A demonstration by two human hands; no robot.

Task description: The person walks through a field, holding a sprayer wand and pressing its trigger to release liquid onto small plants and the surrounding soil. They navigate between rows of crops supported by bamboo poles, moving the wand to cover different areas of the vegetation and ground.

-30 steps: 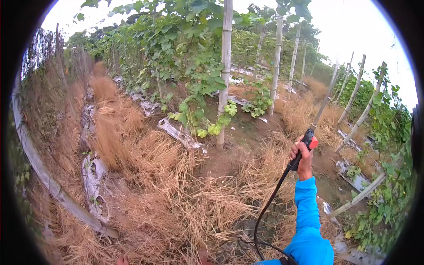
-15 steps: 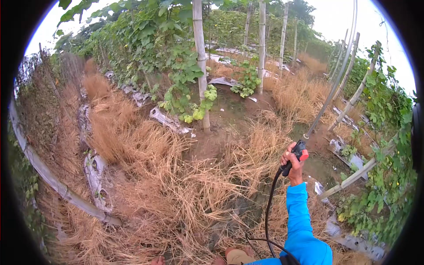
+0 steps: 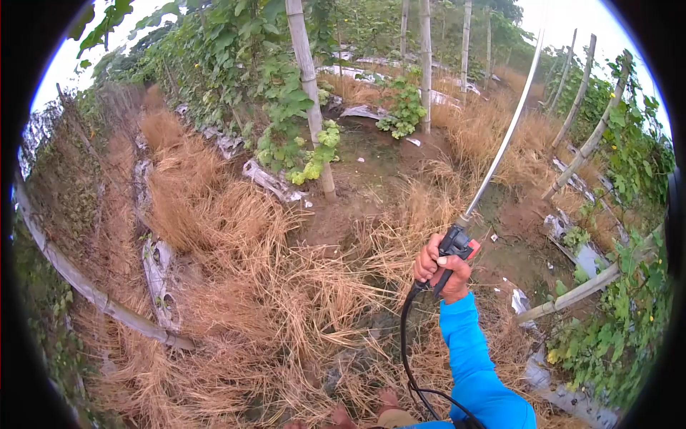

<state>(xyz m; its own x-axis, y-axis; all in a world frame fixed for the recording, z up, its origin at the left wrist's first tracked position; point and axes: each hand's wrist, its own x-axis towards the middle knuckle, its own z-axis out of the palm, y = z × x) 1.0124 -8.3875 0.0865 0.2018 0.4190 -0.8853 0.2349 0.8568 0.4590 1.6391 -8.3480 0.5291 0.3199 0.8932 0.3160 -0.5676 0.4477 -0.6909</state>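
Note:
My right hand (image 3: 444,270) is closed around the black handle of a spray wand (image 3: 453,244), which has a red part on its side. From the handle a long metal lance (image 3: 502,149) rises up and to the right, its far end fading against the bright sky. A black hose (image 3: 405,332) runs from the handle's lower end down toward my body. A blue sleeve (image 3: 464,343) covers my right arm. My left hand is out of sight. What look like bare toes (image 3: 341,416) show at the bottom edge.
Dry straw (image 3: 286,300) covers much of the ground. A bamboo post (image 3: 309,93) stands ahead, with leafy vines (image 3: 236,79) beside it. Leaning poles (image 3: 589,146) and more vines (image 3: 607,336) line the right. Plastic sheeting (image 3: 157,279) lies at left; a curved pole (image 3: 93,289) crosses there.
My right hand has moved left and slightly down with the spray wand, and the lance has swung left with it. The view has shifted a little.

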